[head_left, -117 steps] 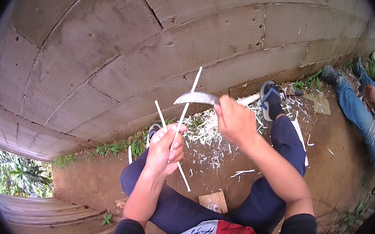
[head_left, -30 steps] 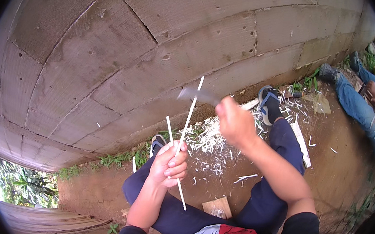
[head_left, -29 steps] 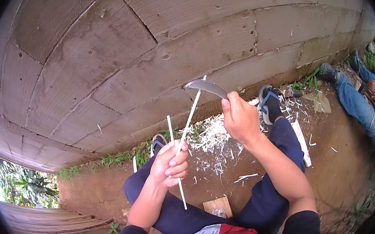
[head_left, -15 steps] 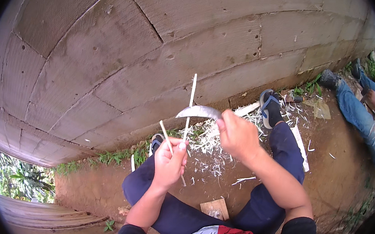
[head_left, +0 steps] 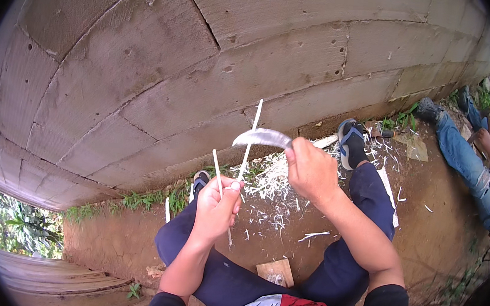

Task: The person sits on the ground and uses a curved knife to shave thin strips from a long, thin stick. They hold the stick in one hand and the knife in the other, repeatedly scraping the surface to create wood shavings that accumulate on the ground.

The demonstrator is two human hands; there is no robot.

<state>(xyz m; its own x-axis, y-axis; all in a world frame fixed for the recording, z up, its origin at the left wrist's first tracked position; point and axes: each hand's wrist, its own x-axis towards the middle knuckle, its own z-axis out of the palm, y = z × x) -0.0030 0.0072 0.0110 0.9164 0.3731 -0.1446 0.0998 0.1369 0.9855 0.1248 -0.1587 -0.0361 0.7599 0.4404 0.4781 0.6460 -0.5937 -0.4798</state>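
My left hand (head_left: 214, 210) is closed round two thin pale wooden sticks. The longer stick (head_left: 257, 116) points up toward the wall, leaning slightly right. The other stick (head_left: 216, 165) tilts the opposite way, its lower end showing beneath my fist. In my right hand (head_left: 315, 173) is a sickle, its curved metal blade (head_left: 265, 136) crossing the longer stick above my left hand. My fingers hide the sickle's handle. Whether the blade's edge cuts into the wood cannot be made out.
White wood shavings (head_left: 277, 185) litter the dirt floor between my feet. A block wall (head_left: 146, 73) rises ahead. A small board (head_left: 276, 270) lies between my legs, and a pale wood strip (head_left: 387, 190) beside my right leg. Another person in jeans (head_left: 463, 150) sits at far right.
The sickle blade has shifted slightly upward along the longer stick. The shorter stick stands more upright, and my left hand has moved a little left. Both hands keep their grips.
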